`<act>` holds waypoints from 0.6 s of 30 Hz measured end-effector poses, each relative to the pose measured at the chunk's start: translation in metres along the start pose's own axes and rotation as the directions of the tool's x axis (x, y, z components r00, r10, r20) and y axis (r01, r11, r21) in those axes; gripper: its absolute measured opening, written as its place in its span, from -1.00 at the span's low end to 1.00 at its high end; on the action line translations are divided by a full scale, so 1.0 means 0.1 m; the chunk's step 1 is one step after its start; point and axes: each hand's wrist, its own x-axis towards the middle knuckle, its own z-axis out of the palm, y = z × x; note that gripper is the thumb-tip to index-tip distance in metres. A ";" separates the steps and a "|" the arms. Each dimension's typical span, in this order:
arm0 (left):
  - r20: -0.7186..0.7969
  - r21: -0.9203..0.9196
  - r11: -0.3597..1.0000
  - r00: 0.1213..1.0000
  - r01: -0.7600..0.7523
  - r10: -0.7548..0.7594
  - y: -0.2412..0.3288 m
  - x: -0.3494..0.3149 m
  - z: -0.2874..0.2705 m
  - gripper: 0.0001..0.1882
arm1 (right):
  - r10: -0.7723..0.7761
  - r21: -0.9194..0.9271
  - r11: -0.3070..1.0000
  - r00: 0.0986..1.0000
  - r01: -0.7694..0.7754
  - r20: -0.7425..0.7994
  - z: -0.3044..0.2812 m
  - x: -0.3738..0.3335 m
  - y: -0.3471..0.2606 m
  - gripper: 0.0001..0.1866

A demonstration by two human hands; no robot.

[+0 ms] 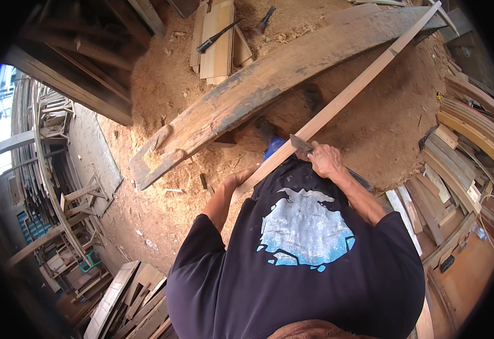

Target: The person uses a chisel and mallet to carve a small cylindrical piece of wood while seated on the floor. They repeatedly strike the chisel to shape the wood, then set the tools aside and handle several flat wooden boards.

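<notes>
Your right hand [326,160] is closed w/ fingers wrapped round the handle of a flat grey metal blade [302,144], its edge laid against the long pale curved wooden strip [348,95]. That strip runs diagonally from just in front of your dark t-shirt [298,254] up to the top right, crossing over the far end of the wide weathered grey-brown plank [269,85], which lies tilted across the sawdust-covered ground [162,96]. Your left hand [237,181] sits at the strip's near end, touching it; fingers are hidden under the wood, so can't tell how they're set. Beyond the plank, a stack of short light boards [219,39] w/ a dark-handled tool [217,36] lying on top. Stacked timber offcuts [456,164] to your right, more planks [128,305] lower left
</notes>
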 end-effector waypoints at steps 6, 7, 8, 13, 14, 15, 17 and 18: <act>0.105 -0.094 0.993 0.992 0.078 -0.068 0.03 -0.04 -0.03 -0.34 | -0.162 0.142 0.975 0.984 0.172 -0.081 0.08 -0.16 -0.14 -0.77; 0.080 -0.007 0.999 0.995 0.053 -0.053 0.04 -0.02 -0.03 -0.33 | -0.117 0.071 0.991 0.993 0.117 -0.005 0.18 -0.07 -0.09 -0.77; 0.054 0.086 0.996 0.998 0.029 -0.034 0.11 -0.04 -0.03 -0.33 | -0.067 -0.003 0.998 0.996 0.067 0.061 0.15 0.04 -0.14 -0.77; -0.043 0.144 0.987 0.997 0.069 -0.064 0.16 -0.23 0.10 -0.26 | -0.294 0.146 0.944 0.955 0.295 -0.032 -0.08 -0.07 -0.33 -0.74; -0.026 0.138 0.989 0.999 0.049 -0.046 0.14 -0.21 0.08 -0.24 | -0.246 0.108 0.964 0.969 0.243 0.010 0.00 -0.05 -0.30 -0.75; -0.010 0.142 0.990 1.000 0.024 -0.023 0.20 -0.21 0.07 -0.21 | -0.195 0.064 0.979 0.980 0.192 0.039 0.10 0.03 -0.26 -0.75; -0.107 0.163 0.986 0.994 0.024 -0.007 0.25 -0.29 0.15 -0.21 | -0.070 -0.071 0.994 0.985 0.082 0.160 0.18 0.18 -0.18 -0.77; -0.156 0.173 0.985 0.988 0.021 0.006 0.23 -0.27 0.17 -0.22 | -0.127 -0.036 0.991 0.984 0.132 0.129 0.03 0.21 -0.27 -0.78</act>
